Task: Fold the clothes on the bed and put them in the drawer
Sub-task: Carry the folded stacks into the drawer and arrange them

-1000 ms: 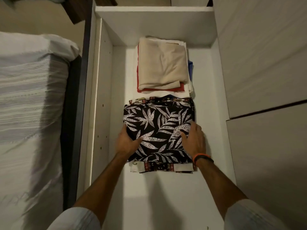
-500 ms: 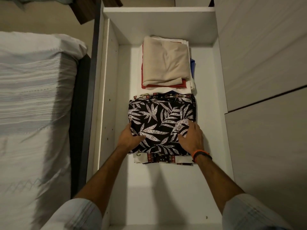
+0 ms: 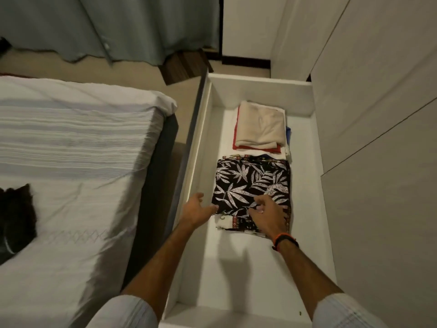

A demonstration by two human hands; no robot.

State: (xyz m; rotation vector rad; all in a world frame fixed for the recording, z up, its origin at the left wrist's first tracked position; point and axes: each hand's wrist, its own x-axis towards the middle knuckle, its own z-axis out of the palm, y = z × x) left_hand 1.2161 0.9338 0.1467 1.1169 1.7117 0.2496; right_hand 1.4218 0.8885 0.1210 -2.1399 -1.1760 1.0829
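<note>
A folded black garment with a white leaf print point(image 3: 251, 183) lies in the open white drawer point(image 3: 305, 233), on top of another folded patterned piece. Behind it sits a stack with a folded beige cloth point(image 3: 262, 125) on red, white and blue pieces. My left hand point(image 3: 196, 208) hovers at the leaf garment's near left corner, fingers spread and loose. My right hand point(image 3: 267, 215) is over its near edge, fingers loosely bent, holding nothing. On the bed point(image 3: 78, 162) at the far left lies a dark garment point(image 3: 15, 218), partly cut off.
The bed with a white striped cover stands left of the drawer, a narrow dark gap between them. Pale wardrobe panels point(image 3: 378, 138) rise on the right. A grey curtain point(image 3: 113, 27) and a dark wooden block point(image 3: 184, 66) are at the back. The drawer's near floor is bare.
Both hands have lifted off the leaf-print garment and drawn back a little. The view has swung up and left, showing more of the bed and the dark garment.
</note>
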